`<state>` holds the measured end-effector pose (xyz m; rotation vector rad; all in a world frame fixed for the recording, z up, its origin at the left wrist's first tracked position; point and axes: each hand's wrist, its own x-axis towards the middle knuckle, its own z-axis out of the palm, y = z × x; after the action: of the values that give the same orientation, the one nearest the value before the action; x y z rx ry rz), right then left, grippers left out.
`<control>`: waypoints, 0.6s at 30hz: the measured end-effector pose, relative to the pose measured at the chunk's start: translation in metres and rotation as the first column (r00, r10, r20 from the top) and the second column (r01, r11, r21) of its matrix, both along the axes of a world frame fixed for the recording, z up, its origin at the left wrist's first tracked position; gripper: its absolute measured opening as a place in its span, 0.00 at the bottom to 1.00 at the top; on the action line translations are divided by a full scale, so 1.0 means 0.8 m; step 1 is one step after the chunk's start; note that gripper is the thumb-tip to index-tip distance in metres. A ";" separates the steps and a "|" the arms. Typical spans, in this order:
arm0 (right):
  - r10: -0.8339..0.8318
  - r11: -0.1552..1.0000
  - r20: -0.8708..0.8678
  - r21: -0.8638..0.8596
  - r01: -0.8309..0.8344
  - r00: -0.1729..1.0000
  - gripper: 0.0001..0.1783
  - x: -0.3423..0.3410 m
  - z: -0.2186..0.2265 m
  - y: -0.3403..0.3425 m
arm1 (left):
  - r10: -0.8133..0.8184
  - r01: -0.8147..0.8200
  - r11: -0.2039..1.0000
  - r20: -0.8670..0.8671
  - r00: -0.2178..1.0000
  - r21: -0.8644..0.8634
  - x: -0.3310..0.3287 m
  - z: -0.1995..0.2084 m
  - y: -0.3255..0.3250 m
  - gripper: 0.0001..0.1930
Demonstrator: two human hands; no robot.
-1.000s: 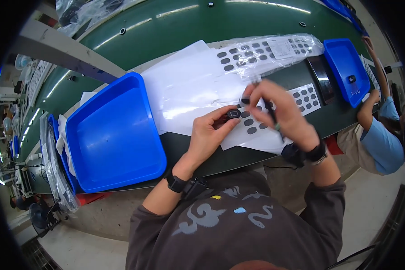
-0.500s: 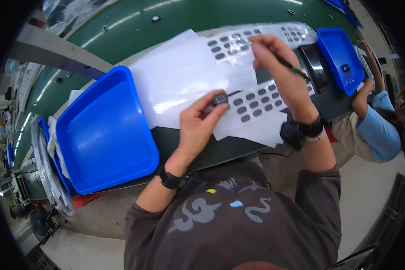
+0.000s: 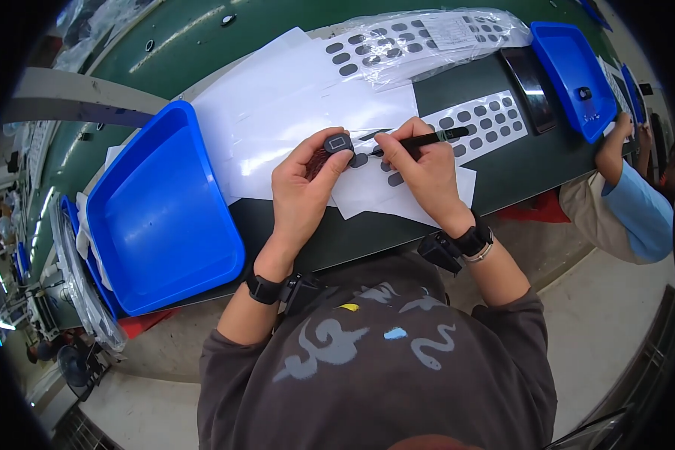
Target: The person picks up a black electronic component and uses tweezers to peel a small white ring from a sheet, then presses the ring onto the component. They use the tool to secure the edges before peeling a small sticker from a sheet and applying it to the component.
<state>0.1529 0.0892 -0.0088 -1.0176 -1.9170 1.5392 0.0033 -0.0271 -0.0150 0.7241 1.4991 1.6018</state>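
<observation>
My left hand (image 3: pixel 302 180) pinches a small dark rounded part (image 3: pixel 338 143) between thumb and fingers. A rectangle is outlined on the part's upper face, and something reddish-brown, like a bundle of thin wire (image 3: pixel 317 162), shows below it. In my right hand (image 3: pixel 425 169) is a slim black pen-like tool (image 3: pixel 437 138), its thin tip pointing left toward the part. Close to that tip is a dark oval sticker (image 3: pixel 360 160). Under both hands lie white sheets, among them a sticker sheet (image 3: pixel 502 139) with rows of dark ovals, partly covered by my right hand.
A large blue tray (image 3: pixel 229 225) stands at the left. Farther back lies a plastic-wrapped pack of sticker sheets (image 3: pixel 397 56). At the right are a dark glossy flat object (image 3: pixel 529 90) and a smaller blue tray (image 3: pixel 555 75) with a small black part (image 3: pixel 584 93). Another person's arm (image 3: pixel 611 154) is beyond.
My right hand has come down and left with the tool, from above the far sheets to beside my left hand. The left hand still grips the dark part. The view has shifted slightly.
</observation>
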 end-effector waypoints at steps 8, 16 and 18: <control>-0.009 1.000 -0.001 0.018 0.009 1.000 0.10 -0.002 -0.003 0.002 | 0.034 -0.034 0.999 -0.034 0.999 -0.018 -0.002 0.000 0.001 0.16; 0.012 1.000 -0.015 0.003 -0.012 1.000 0.10 -0.001 0.001 0.000 | 0.024 -0.024 1.000 -0.028 0.999 -0.008 -0.005 0.000 -0.001 0.16; 0.010 0.997 -0.120 -0.077 -0.019 0.993 0.10 0.001 0.001 0.001 | 0.021 -0.021 1.000 -0.031 0.999 -0.006 -0.005 0.001 0.000 0.16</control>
<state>0.1537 0.0899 -0.0078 -0.9238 -1.7992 1.6559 -0.0009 -0.0274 -0.0140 0.7352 1.5377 1.6073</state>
